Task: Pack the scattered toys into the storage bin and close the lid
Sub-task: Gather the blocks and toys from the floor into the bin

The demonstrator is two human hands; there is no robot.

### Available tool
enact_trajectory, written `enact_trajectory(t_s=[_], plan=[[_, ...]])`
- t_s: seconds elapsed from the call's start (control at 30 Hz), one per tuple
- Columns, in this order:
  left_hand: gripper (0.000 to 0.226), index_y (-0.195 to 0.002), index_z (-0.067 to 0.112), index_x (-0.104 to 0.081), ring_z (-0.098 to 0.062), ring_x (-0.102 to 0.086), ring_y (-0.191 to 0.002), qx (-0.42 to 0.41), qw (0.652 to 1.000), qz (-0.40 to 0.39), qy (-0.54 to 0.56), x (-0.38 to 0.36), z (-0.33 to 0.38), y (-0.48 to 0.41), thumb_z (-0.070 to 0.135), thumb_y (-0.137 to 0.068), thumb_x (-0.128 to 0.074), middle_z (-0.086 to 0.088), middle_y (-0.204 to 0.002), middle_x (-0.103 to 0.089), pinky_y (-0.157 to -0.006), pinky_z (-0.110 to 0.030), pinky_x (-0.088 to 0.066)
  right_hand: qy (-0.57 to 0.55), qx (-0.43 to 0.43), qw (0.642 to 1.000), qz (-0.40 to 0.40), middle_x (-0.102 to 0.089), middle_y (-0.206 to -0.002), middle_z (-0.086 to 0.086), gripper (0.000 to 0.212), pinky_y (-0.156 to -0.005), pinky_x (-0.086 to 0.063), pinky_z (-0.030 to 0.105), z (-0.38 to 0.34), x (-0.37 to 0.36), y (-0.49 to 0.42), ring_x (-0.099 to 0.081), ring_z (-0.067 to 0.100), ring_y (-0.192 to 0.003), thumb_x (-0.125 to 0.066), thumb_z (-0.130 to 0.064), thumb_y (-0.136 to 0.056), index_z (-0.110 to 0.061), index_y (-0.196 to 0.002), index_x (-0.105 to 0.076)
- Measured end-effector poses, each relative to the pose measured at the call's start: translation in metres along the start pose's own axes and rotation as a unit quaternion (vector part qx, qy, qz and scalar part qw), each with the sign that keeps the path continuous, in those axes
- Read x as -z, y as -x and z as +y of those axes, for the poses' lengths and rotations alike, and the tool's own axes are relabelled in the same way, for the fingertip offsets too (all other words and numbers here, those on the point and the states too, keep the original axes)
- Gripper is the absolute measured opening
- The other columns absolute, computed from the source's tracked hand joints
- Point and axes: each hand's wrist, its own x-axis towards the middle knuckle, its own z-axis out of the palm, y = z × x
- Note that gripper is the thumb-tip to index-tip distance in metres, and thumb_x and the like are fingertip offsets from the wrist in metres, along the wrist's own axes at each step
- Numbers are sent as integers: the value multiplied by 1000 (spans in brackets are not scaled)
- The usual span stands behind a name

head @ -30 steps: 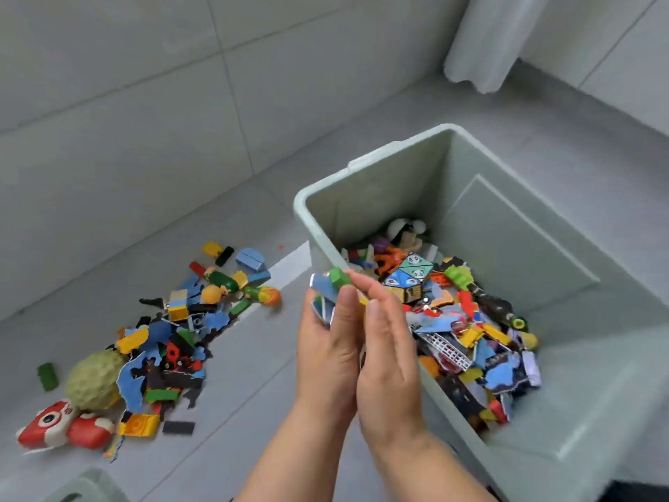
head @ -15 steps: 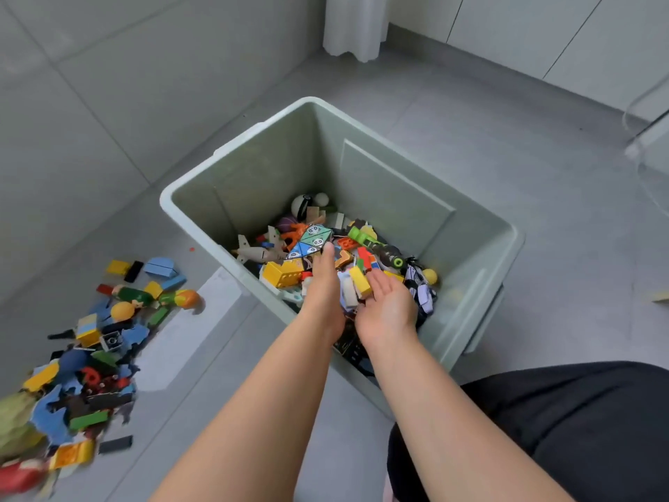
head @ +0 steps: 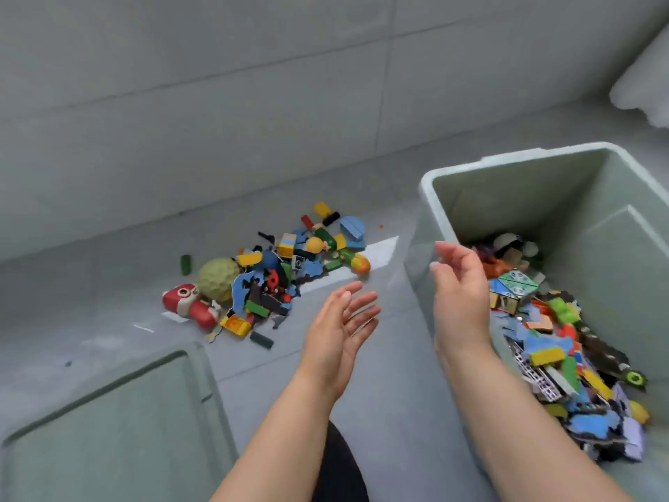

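Half a second ago both hands were down inside the storage bin (head: 514, 197), cupped together over a load of small pieces; now they are out and apart, and neither holds anything. The left hand (head: 340, 331) hovers over the grey floor (head: 383, 393) between the pile and the bin, palm turned right, fingers straight and spread. The right hand (head: 459, 295) hangs over the bin's left rim, its fingers loosely bent around nothing. The pieces they carried now lie among the toys in the bin (head: 564, 342), heaped along its near side. The scattered toys (head: 275, 280) left on the floor look unchanged to the left of the bin, with a red toy (head: 188, 306) and a green bumpy ball (head: 217, 279) at their left edge. The lid (head: 108, 429) lies flat on the floor, near left.
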Motion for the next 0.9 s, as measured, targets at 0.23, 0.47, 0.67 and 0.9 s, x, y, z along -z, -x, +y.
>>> enact_trajectory(t_s=[0.23,0.47,0.67,0.9], plan=[[27,-115,13,-60,-21,-63,-96,-26,983,123,136,112,13,-42,25,-99,-41,-7,-101,-67,-88,-36,-50,382,-96,902,-174,-46,-126,4,42,-66,-38,27,113,-91,-68,-50,20,-95,-52,-11,-87,-19,-127,-44],[30,-120,12,-60,-24,-63,-103,28,969,161,185,139,-12,-82,23,-98,-43,-9,-108,-68,-91,-38,-49,588,-10,765,-263,-45,-134,10,45,-88,-41,40,185,-119,-150,-43,37,-119,-56,-25,-89,-15,-131,-41],[33,-123,15,-58,-28,-58,-114,54,966,174,185,141,-19,-107,27,-96,-46,-10,-123,-62,-97,-41,-45,508,-3,850,-141,-60,-98,10,8,-63,-37,31,205,-112,-136,-52,31,-80,-54,-13,-88,-14,-93,-48],[59,-124,18,-53,-28,-61,-107,52,968,180,165,119,-31,-152,49,-76,-68,-11,-119,-61,-92,-51,-49,242,-14,898,-366,-62,-88,-13,21,-71,-43,12,171,-124,-40,-58,2,-84,-72,-19,-78,-35,-77,-58]])
